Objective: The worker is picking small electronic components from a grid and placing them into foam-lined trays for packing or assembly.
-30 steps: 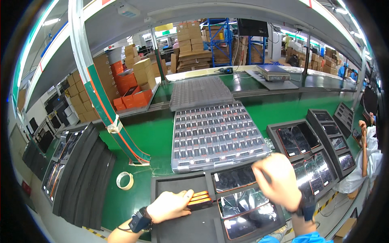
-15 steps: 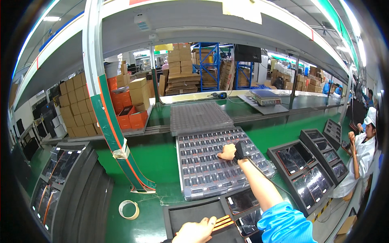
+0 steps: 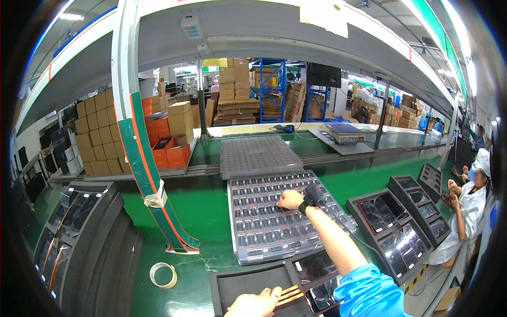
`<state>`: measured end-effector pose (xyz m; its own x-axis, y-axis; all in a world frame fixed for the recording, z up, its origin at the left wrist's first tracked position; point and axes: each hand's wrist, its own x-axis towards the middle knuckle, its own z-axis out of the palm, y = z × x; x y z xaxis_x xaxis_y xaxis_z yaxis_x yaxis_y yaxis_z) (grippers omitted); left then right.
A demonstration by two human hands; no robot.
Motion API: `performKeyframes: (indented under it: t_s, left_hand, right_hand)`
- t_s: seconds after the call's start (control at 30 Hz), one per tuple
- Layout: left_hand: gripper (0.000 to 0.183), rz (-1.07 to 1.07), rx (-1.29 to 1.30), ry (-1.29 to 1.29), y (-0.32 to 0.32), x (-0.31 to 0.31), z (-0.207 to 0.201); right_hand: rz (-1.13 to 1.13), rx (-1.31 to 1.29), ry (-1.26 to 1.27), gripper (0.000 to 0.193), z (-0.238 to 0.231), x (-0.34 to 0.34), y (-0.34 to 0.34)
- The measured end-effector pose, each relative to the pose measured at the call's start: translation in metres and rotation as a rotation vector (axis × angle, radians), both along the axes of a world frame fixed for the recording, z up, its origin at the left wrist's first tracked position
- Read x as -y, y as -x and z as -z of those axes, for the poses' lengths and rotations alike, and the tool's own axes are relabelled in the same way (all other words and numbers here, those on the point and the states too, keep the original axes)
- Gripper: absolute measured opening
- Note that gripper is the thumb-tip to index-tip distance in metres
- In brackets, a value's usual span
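My right hand [image 3: 289, 199] reaches over a clear plastic tray [image 3: 280, 255] with rows of small dark parts. Its fingers are closed down at one of the pockets; whether they grip a part is hidden. A black strapped device [image 3: 315, 195] with a cable sits on that wrist. At the lower edge my left hand [image 3: 256, 303] holds several thin orange-edged slabs [image 3: 288, 294], pressed together. Under them lies a black foam tray [image 3: 248, 281], where dark glossy screen-like panels [image 3: 316, 267] fill the right-hand compartments.
A stack of clear trays [image 3: 261, 156] stands behind the parts tray. Foam trays with panels lie right [image 3: 377, 211] and are stacked left [image 3: 100, 248]. A tape roll [image 3: 163, 276] rests by a post [image 3: 153, 190]. A scale [image 3: 343, 134] stands behind. A co-worker [image 3: 470, 211] is at right.
My right hand has moved slightly left across the parts tray. The left hand still holds the orange-edged slabs low down, and the whole view has shifted a little.
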<state>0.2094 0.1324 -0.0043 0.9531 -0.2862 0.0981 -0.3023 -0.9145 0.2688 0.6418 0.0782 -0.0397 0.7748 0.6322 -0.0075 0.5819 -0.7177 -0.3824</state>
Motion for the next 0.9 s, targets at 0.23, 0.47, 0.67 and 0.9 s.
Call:
performKeyframes:
  t_s: [0.23,0.47,0.67,0.9]
  left_hand:
    - [0.061,0.013,0.008,0.008,0.0,0.0,-0.003]
    - [0.061,0.004,0.0,0.006,0.001,-0.002,-0.002]
    - [0.062,0.016,0.012,0.003,0.001,-0.001,-0.004]
    - [0.062,0.016,0.008,0.007,0.0,0.001,-0.005]
  right_hand:
    - [0.002,0.218,0.237,0.054,0.002,-0.013,0.003]
    - [0.018,0.228,0.352,0.042,-0.026,-0.015,0.034]
    - [0.05,0.297,0.276,0.029,-0.028,-0.021,0.031]
    - [0.098,0.127,0.264,0.03,-0.024,-0.041,0.037]
